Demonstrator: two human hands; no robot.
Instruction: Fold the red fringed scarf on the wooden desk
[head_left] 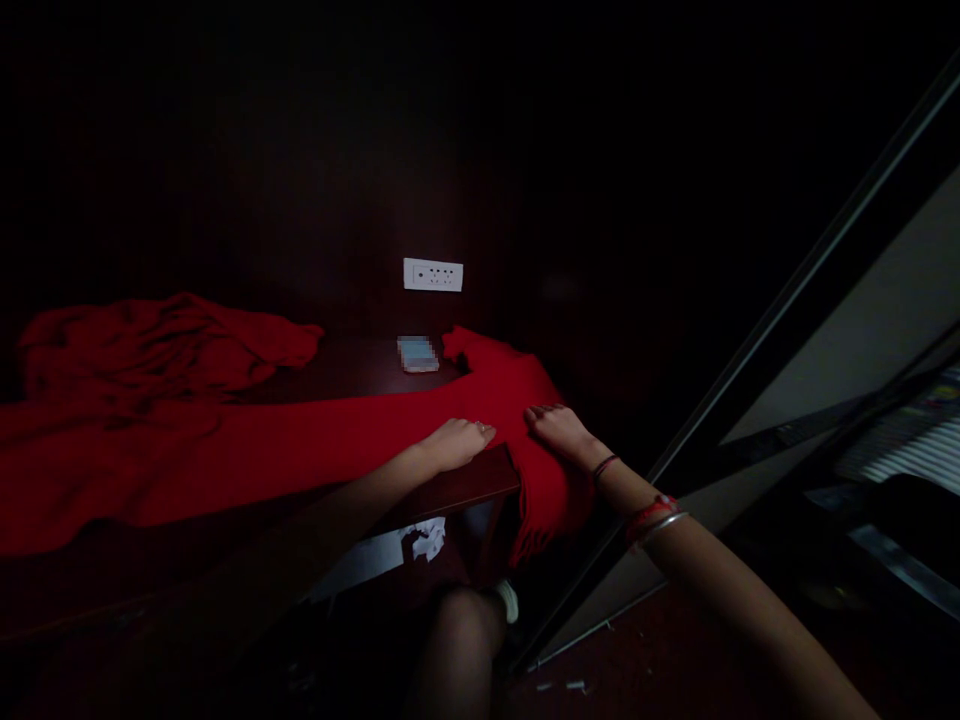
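A long red fringed scarf stretches along the dark wooden table, and its fringed end hangs over the right-hand edge. My left hand, wearing a ring, presses on the front edge of the cloth near the table corner with its fingers curled in. Just to the right, my right hand has its fingers bent onto the scarf where it bends down past the table. Bangles and threads circle that wrist. The undersides of both hands are hidden.
A crumpled red cloth lies at the back left. A blurred-out flat object rests below a white wall socket. Crumpled white paper shows under the table. My knee is below, and a slanted dark-edged panel stands at right.
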